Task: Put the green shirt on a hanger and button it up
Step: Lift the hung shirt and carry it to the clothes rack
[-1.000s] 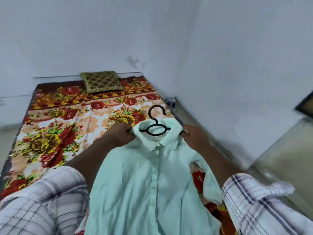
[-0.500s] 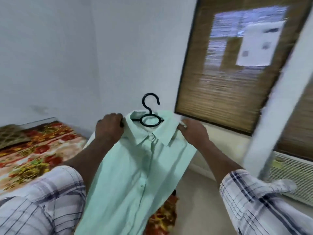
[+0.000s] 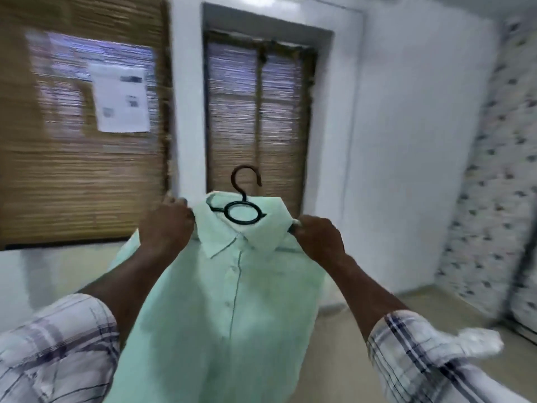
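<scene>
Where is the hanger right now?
In the head view, the hanger pokes out of the collar of the green shirt, mid-frame between the left hand and right hand, hook against the middle blind.

paper sheet [image 3: 121, 100]: on the far-left bamboo blind [image 3: 72, 175], has dark print blocks, way too blurry to read
readable text: none anywhere, honestly

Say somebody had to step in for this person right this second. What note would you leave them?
Left hand: grip on one shoulder of the green shirt.
Right hand: grip on the other shoulder.
Shirt is held up in the air on the black hanger, hook sticking up.
Done: shirt on hanger; upper front looks closed.
Left: confirm the lower front is fastened; too blurred to tell.
</scene>
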